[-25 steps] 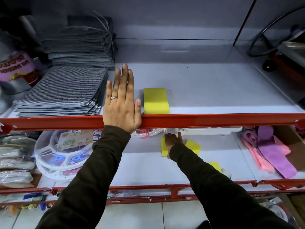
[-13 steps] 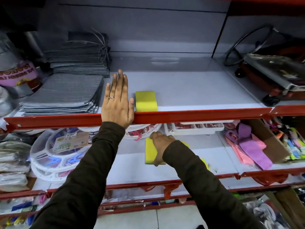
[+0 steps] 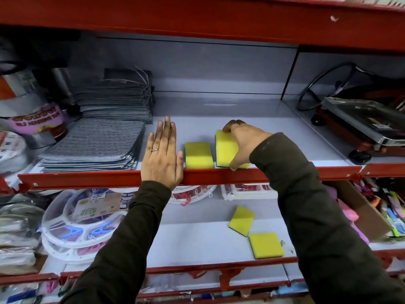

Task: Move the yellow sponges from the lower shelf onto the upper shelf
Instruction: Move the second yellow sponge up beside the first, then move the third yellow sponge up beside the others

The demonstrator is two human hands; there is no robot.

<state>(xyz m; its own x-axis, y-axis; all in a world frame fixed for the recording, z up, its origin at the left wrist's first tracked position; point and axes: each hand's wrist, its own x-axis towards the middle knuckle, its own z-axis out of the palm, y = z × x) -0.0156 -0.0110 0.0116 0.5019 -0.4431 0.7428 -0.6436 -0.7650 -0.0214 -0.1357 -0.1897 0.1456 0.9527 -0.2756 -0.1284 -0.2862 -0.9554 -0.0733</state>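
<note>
My right hand [image 3: 243, 143] grips a yellow sponge [image 3: 225, 148] with a dark underside, which lies at the front edge of the upper shelf [image 3: 274, 132]. Just left of it lies another yellow sponge [image 3: 199, 155]. My left hand [image 3: 163, 154] lies flat, fingers together, on the upper shelf's red front rail, beside that sponge and holding nothing. Two more yellow sponges rest on the lower shelf [image 3: 197, 242]: one tilted [image 3: 241, 220] and one flat near the front [image 3: 266, 245].
Stacks of grey cloths [image 3: 94, 145] fill the upper shelf's left side. A metal weighing scale [image 3: 359, 126] stands at the right. Round plastic clip packs [image 3: 74, 222] sit at the lower left, with pink and purple items [image 3: 355, 222] at the lower right.
My right hand lifted a yellow sponge from the lower shelf up onto the upper shelf, beside the first sponge. My left hand stayed on the rail. The view tilted upward.
</note>
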